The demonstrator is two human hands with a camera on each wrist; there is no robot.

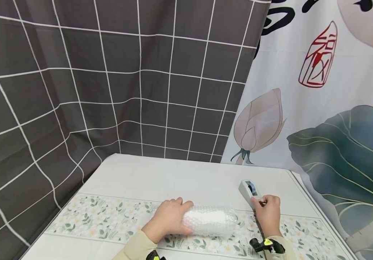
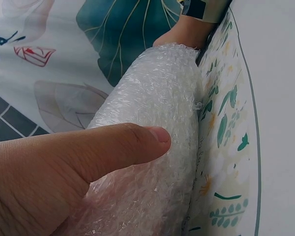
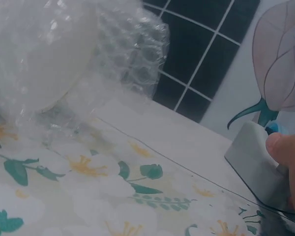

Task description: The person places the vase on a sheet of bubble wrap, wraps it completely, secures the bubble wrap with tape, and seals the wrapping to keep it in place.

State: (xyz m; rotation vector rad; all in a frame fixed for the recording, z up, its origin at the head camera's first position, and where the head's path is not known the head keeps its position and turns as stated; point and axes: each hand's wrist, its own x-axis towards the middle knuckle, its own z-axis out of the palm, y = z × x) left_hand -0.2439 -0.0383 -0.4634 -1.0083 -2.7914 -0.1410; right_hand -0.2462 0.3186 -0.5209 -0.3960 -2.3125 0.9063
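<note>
A cylinder-shaped bundle in clear bubble wrap [image 1: 210,220] lies sideways on the table. My left hand [image 1: 171,217] grips its left end, thumb on the near side and fingers over the far side. In the left wrist view the thumb [image 2: 123,145] presses along the wrap, while the other fingers are hidden. Loose wrap [image 3: 132,46] sticks out at the right end, around something pale and rounded. To the right, my right hand [image 1: 270,215] holds the near end of a light grey tape dispenser [image 1: 247,189] with a blue roll core; the exact finger contact is partly hidden.
A white table cover [image 1: 173,177] with a floral band [image 1: 108,216] lies under everything. Behind hangs a dark grid-patterned curtain [image 1: 154,86], and at the right a white cloth with a lotus print [image 1: 259,122]. Both wrists wear black straps [image 1: 275,246].
</note>
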